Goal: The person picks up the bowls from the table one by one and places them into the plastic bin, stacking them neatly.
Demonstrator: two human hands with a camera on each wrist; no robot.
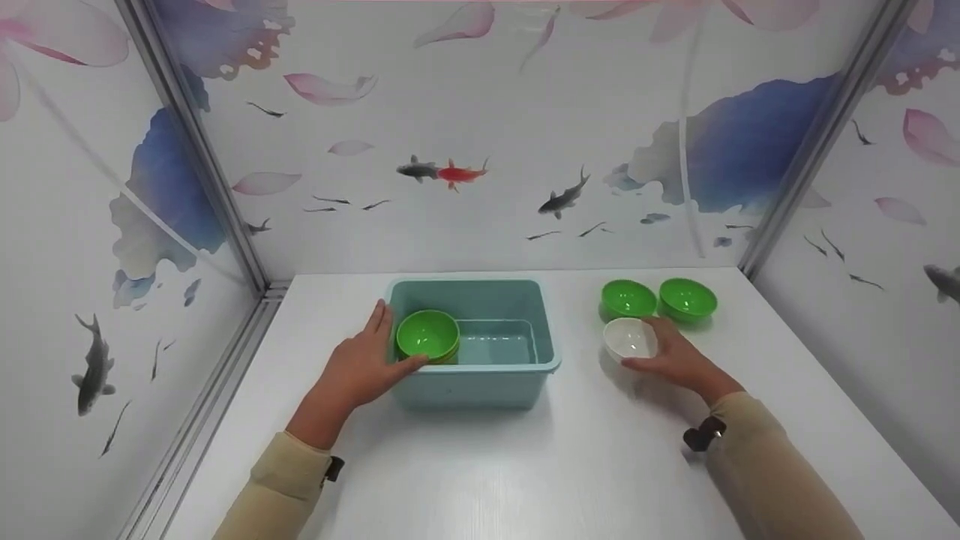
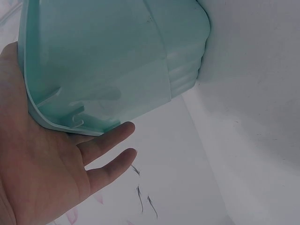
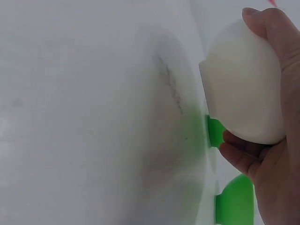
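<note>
My right hand point(image 1: 671, 360) grips a white bowl point(image 1: 625, 339) by its sides, thumb near, fingers far. In the right wrist view the white bowl point(image 3: 243, 84) hangs a little above the table, its foot apart from the surface. Just behind it stand two green bowls point(image 1: 628, 298) side by side. My left hand point(image 1: 364, 367) rests at the near left corner of a light blue-green plastic basin point(image 1: 471, 388). Its thumb lies over the front rim, and the left wrist view shows straight fingers point(image 2: 110, 140) along the outside. Inside the basin, at left, sits a green bowl point(image 1: 427, 334) atop another.
The white table point(image 1: 480, 465) carries everything. Printed panels point(image 1: 480, 225) with fish and petals enclose it at the back and sides, joined by metal posts point(image 1: 202, 150). A dark wrist strap piece point(image 1: 703, 433) is at the right cuff.
</note>
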